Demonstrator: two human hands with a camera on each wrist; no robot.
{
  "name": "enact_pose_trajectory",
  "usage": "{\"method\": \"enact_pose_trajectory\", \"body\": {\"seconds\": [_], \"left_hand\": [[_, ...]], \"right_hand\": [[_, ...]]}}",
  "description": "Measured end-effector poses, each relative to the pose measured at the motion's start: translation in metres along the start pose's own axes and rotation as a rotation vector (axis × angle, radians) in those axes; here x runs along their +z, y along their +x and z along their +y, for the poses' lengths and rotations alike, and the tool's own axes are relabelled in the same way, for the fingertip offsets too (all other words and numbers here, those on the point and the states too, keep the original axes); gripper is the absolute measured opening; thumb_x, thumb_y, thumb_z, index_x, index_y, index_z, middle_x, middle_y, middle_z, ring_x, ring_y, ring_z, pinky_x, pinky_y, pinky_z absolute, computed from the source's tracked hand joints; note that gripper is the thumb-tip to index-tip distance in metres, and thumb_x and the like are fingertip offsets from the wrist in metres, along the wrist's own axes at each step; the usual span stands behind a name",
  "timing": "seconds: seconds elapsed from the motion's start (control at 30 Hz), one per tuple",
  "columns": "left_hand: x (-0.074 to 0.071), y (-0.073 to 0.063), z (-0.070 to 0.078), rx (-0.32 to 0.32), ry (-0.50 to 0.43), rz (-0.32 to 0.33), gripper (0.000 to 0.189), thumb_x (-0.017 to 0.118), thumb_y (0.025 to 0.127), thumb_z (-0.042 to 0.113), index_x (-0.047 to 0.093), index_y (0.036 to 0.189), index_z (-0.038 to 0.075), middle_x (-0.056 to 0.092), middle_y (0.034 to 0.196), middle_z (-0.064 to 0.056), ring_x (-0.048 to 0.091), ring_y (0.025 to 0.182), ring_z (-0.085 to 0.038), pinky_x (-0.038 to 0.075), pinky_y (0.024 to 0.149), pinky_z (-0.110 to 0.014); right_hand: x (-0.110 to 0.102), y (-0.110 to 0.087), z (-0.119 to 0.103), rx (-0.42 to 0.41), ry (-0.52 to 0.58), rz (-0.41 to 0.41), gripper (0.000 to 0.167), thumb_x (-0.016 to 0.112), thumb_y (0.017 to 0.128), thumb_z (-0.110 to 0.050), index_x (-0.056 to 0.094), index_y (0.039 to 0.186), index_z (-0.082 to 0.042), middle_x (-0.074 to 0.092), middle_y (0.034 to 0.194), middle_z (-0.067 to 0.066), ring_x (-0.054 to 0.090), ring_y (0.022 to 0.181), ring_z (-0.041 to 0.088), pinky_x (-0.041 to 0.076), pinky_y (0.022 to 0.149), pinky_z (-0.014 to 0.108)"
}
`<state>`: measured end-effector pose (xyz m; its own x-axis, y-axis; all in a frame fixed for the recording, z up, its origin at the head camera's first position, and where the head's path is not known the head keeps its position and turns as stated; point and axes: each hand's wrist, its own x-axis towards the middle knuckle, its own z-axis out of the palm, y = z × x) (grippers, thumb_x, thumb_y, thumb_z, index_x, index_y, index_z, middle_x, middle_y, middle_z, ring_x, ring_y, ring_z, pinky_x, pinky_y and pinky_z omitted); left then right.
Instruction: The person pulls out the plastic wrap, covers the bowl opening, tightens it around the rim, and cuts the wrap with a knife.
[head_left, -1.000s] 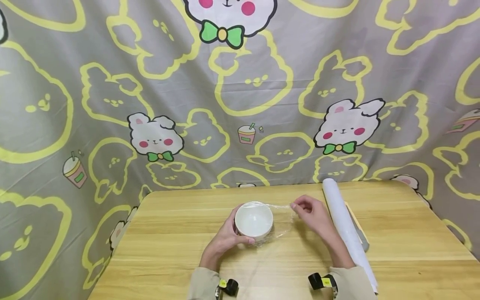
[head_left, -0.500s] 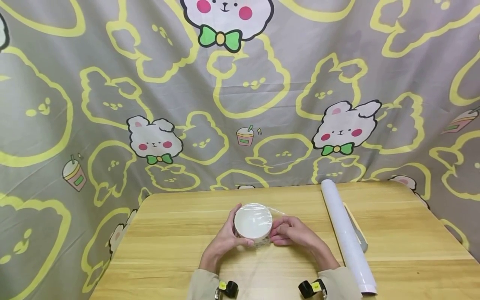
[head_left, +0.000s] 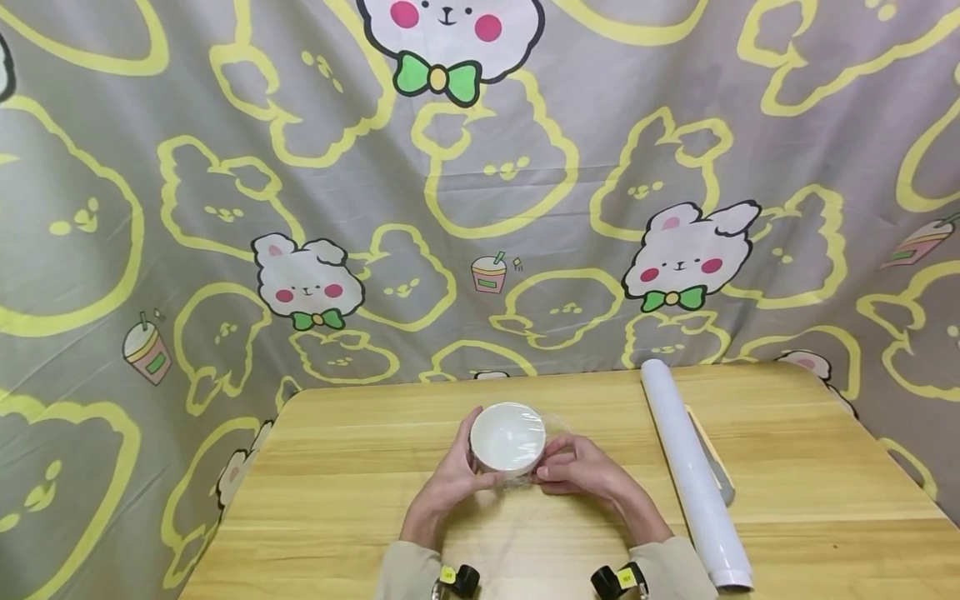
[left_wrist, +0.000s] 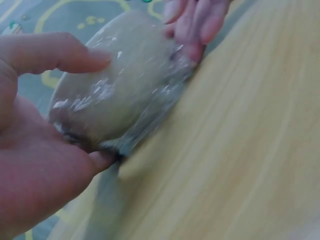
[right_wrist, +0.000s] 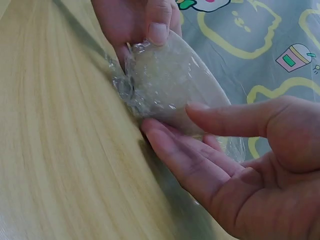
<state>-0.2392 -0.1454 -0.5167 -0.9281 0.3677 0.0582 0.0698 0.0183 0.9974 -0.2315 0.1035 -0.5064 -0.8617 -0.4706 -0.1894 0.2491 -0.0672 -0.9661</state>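
Observation:
A white bowl (head_left: 508, 437) with clear plastic wrap (left_wrist: 97, 95) over it is held near the middle of the table, its mouth tipped away from the wrist cameras. My left hand (head_left: 453, 471) grips the bowl's left side, thumb on the near wall and fingers around it. On the other side, my right hand (head_left: 581, 468) holds the lower right of the bowl, its thumb (right_wrist: 220, 119) on the wrapped wall and its fingers curled under. Bunched wrap (right_wrist: 127, 87) gathers around the base, and a loose piece sticks out by the right hand.
A long white roll (head_left: 690, 475) lies on the wooden table (head_left: 330, 492) to the right. A grey and yellow flat object (head_left: 716, 462) is beside it, partly hidden. A patterned grey curtain (head_left: 495, 325) hangs behind the table's back edge.
My right hand has come in from the right, where it held the wrap stretched out, to the bowl's side, folding the wrap down against it. My left hand keeps its grip.

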Motion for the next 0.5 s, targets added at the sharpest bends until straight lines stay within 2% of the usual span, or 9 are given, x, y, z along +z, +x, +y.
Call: {"method": "enact_pose_trajectory", "body": {"seconds": [0.13, 0.23, 0.33, 0.4, 0.47, 0.5], "left_hand": [[0.008, 0.001, 0.0, -0.009, 0.076, 0.051, 0.135, 0.086, 0.064, -0.011, -0.002, 0.164, 0.01, 0.026, 0.159, -0.031, 0.03, 0.143, -0.047, 0.009, 0.122, -0.063], [0.012, 0.002, -0.001, 0.003, 0.125, 0.096, 0.145, 0.093, 0.059, -0.007, -0.005, 0.164, 0.015, 0.032, 0.157, -0.03, 0.036, 0.141, -0.047, 0.014, 0.121, -0.064], [0.011, 0.002, -0.002, 0.034, 0.151, 0.119, 0.143, 0.094, 0.06, -0.006, -0.002, 0.164, 0.015, 0.039, 0.153, -0.028, 0.041, 0.138, -0.045, 0.02, 0.12, -0.063], [0.01, 0.003, -0.003, 0.048, 0.156, 0.123, 0.138, 0.093, 0.06, -0.005, 0.002, 0.163, 0.013, 0.04, 0.152, -0.027, 0.043, 0.137, -0.045, 0.023, 0.12, -0.062], [0.01, 0.004, -0.003, 0.071, 0.138, 0.109, 0.135, 0.091, 0.061, -0.007, 0.003, 0.163, 0.01, 0.037, 0.153, -0.029, 0.042, 0.137, -0.046, 0.023, 0.119, -0.063], [0.011, 0.004, -0.003, 0.082, 0.131, 0.1, 0.135, 0.09, 0.061, -0.008, 0.002, 0.163, 0.01, 0.033, 0.155, -0.03, 0.042, 0.137, -0.048, 0.023, 0.119, -0.064]], "right_hand": [[-0.001, -0.002, 0.001, 0.03, 0.03, -0.035, 0.042, 0.064, 0.096, 0.001, 0.041, 0.126, 0.018, 0.07, 0.113, 0.028, 0.071, 0.104, 0.034, 0.061, 0.085, 0.045], [-0.002, -0.004, 0.0, 0.052, 0.046, -0.056, 0.042, 0.064, 0.097, -0.003, 0.042, 0.127, 0.018, 0.07, 0.114, 0.027, 0.07, 0.105, 0.034, 0.062, 0.083, 0.046], [-0.002, -0.007, -0.002, 0.063, 0.033, -0.085, 0.043, 0.063, 0.099, -0.008, 0.044, 0.128, 0.019, 0.069, 0.115, 0.027, 0.069, 0.106, 0.034, 0.062, 0.083, 0.047], [-0.006, -0.01, -0.008, 0.062, -0.013, -0.093, 0.043, 0.061, 0.101, -0.012, 0.047, 0.127, 0.02, 0.069, 0.113, 0.027, 0.07, 0.103, 0.034, 0.062, 0.082, 0.047], [-0.011, -0.014, -0.014, 0.054, -0.087, -0.054, 0.039, 0.059, 0.102, -0.014, 0.054, 0.122, 0.02, 0.071, 0.106, 0.025, 0.072, 0.095, 0.031, 0.063, 0.077, 0.043], [-0.014, -0.016, -0.018, 0.05, -0.132, 0.002, 0.037, 0.059, 0.103, -0.016, 0.058, 0.117, 0.018, 0.072, 0.1, 0.023, 0.073, 0.088, 0.028, 0.064, 0.072, 0.04]]}}
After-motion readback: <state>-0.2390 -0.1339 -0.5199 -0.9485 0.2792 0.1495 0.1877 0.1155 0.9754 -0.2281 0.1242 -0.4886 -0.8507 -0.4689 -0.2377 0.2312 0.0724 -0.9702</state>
